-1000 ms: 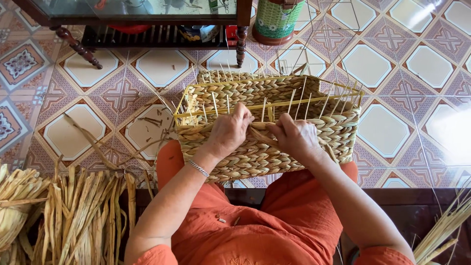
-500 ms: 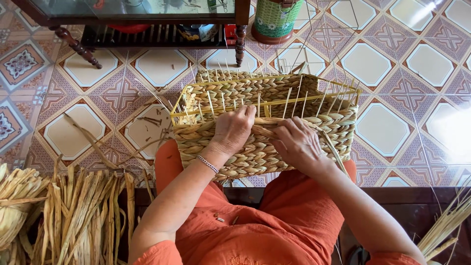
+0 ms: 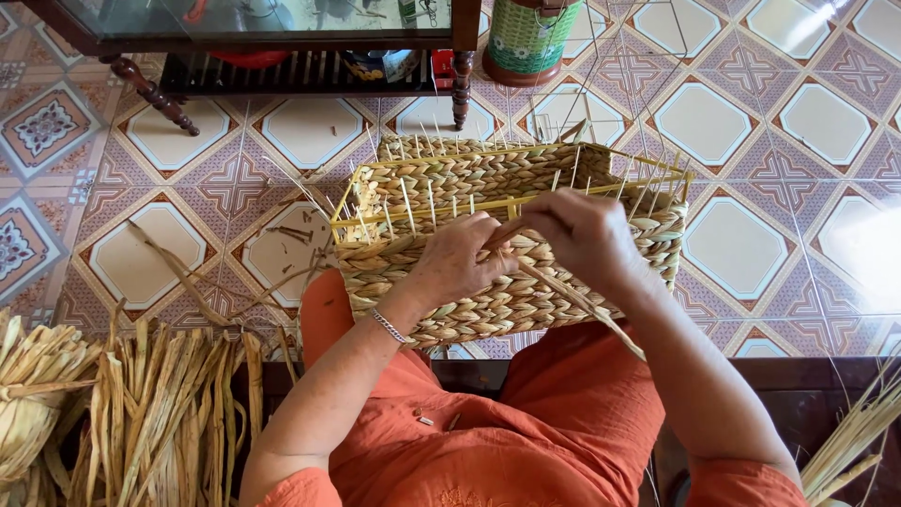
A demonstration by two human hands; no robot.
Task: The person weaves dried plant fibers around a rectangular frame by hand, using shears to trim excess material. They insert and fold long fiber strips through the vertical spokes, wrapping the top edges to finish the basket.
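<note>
Your left hand (image 3: 460,258) rests against the near wall of the woven basket (image 3: 488,291), fingers curled and pinching the plaited fibre at the top row of the weave; your right hand (image 3: 582,235) sits just beside it, closed around a long flat strand (image 3: 572,299) that runs down and to the right across the basket's wall towards your knee; the two hands nearly touch at the fingertips. The basket lies across your lap on the orange fabric (image 3: 526,432), tilted so its open mouth faces away from you; thin pale stakes (image 3: 408,202) stand up from its unfinished rim, held along a yellow wire frame (image 3: 601,183). A thin bracelet (image 3: 387,325) circles your left wrist. To your left, a heap of dried straw-coloured strips (image 3: 160,413) lies on the floor, well apart from the basket; a few more strands (image 3: 859,432) show at the right edge. Beyond the basket, on the patterned tile floor (image 3: 751,122), stand a dark wooden cabinet (image 3: 282,38) with turned legs and a green and white patterned container (image 3: 530,38).
</note>
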